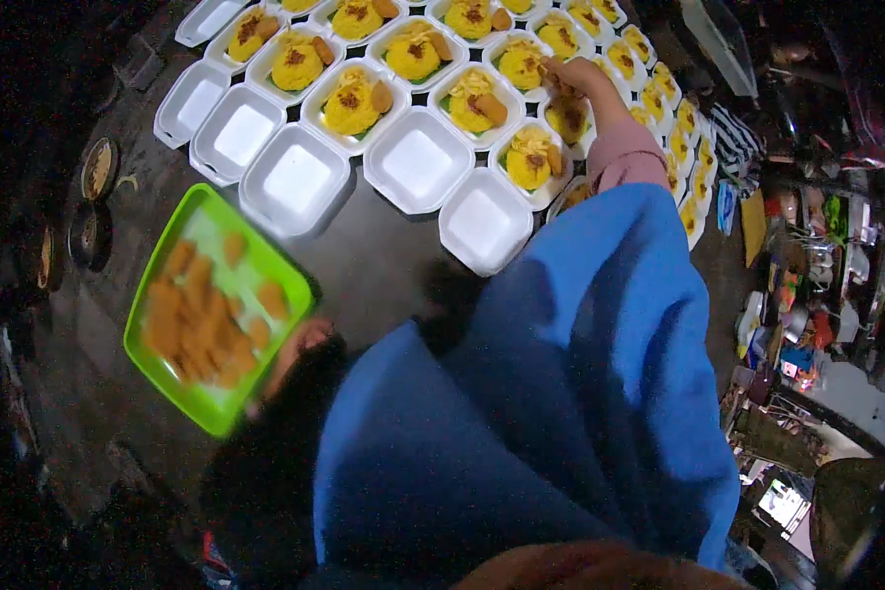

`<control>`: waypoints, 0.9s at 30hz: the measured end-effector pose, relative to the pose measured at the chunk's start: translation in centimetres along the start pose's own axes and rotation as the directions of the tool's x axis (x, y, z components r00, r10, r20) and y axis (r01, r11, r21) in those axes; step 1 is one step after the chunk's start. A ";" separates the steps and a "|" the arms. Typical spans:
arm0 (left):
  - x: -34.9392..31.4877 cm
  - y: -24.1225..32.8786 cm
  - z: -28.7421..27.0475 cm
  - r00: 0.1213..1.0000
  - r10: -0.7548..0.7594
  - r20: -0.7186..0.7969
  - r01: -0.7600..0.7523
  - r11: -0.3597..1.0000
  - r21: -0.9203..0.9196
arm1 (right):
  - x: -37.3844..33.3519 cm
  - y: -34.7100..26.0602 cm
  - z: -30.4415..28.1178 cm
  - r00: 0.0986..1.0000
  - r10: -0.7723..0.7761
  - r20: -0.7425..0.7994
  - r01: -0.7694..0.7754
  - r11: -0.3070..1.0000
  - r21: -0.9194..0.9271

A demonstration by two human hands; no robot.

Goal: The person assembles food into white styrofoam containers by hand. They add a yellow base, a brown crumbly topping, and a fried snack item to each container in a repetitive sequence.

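Observation:
A green square tray (pixel 195 203) holds many brown, breaded-looking pieces (pixel 199 324). My left hand (pixel 305 346) grips its right edge, fingers curled and partly in shadow. To the upper right my right hand (pixel 578 77) hovers over the foam boxes with fingertips pinched together; whatever is between them is too small to make out. Beneath that hand a shaded foam box of yellow rice (pixel 566 120) shows partly. Close by, another box of yellow rice (pixel 529 165) has pale chips, brown shreds and a brown piece on it.
Rows of white foam boxes with yellow rice (pixel 352 103) stretch across the top and right. Several bare white boxes (pixel 295 179) line the near left side. Dark round pans (pixel 98 169) sit at far left on the floor. Assorted household items (pixel 806 285) crowd the right.

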State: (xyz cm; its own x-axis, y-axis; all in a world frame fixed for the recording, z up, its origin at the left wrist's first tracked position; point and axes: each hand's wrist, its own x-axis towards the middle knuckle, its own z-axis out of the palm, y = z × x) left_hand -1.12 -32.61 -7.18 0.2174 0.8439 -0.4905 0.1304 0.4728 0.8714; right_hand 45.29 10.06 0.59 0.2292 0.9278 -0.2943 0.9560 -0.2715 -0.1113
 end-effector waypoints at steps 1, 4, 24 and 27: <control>0.1 -0.2 -0.1 0.999 0.021 0.024 -0.021 0.999 0.033 | 0.1 -0.2 0.1 1.000 0.010 0.012 -0.010 1.000 -0.004; 0.5 1.0 0.1 0.986 -0.144 0.081 0.158 0.967 -0.200 | 0.7 -0.7 -0.6 1.000 -0.007 0.021 0.007 1.000 -0.010; 1.7 -6.1 -1.3 0.960 -0.268 0.083 0.280 0.899 -0.335 | -4.7 6.1 0.5 0.972 -0.020 -0.235 -0.052 0.953 -0.298; 1.9 -3.6 -0.2 0.964 -0.255 0.072 0.264 0.903 -0.338 | -3.2 9.9 0.2 0.985 0.002 -0.175 -0.011 0.999 -0.052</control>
State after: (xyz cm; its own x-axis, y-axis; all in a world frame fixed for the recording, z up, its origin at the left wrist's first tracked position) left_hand -1.38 -32.63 -11.30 0.2462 0.6747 -0.6958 -0.1521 0.7359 0.6598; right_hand 54.00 4.31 0.23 0.2594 0.9578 -0.1239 0.9616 -0.2680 -0.0587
